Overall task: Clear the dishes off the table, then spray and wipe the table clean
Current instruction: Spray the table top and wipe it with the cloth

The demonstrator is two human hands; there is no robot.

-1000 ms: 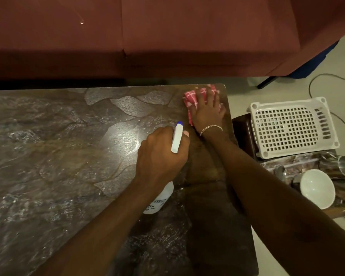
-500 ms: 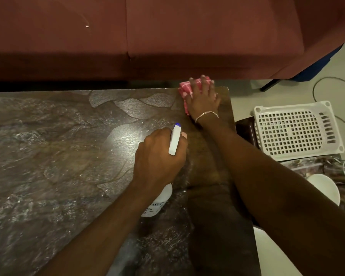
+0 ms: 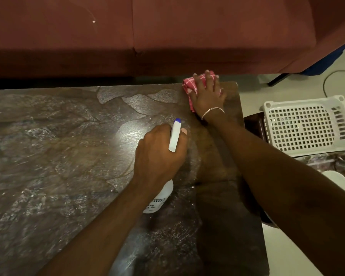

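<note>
The dark stone-patterned table [image 3: 58, 156] fills the left and middle of the head view, with wet streaks on it. My left hand [image 3: 157, 154] grips a white spray bottle [image 3: 161, 198] with a blue-tipped nozzle, held over the table's middle right. My right hand [image 3: 207, 96] presses a red checked cloth [image 3: 188, 84] flat on the table's far right corner, fingers spread over it. Part of the cloth sticks out past the far edge.
A maroon sofa [image 3: 167, 36] runs along the far side of the table. To the right stands a white perforated basket [image 3: 307, 126]; below it a white bowl [image 3: 339, 180] shows partly behind my right arm. A cable [image 3: 327, 80] lies on the pale floor.
My right hand has pushed the cloth away from me to the table's far corner edge. My left hand has kept the spray bottle nearly still.
</note>
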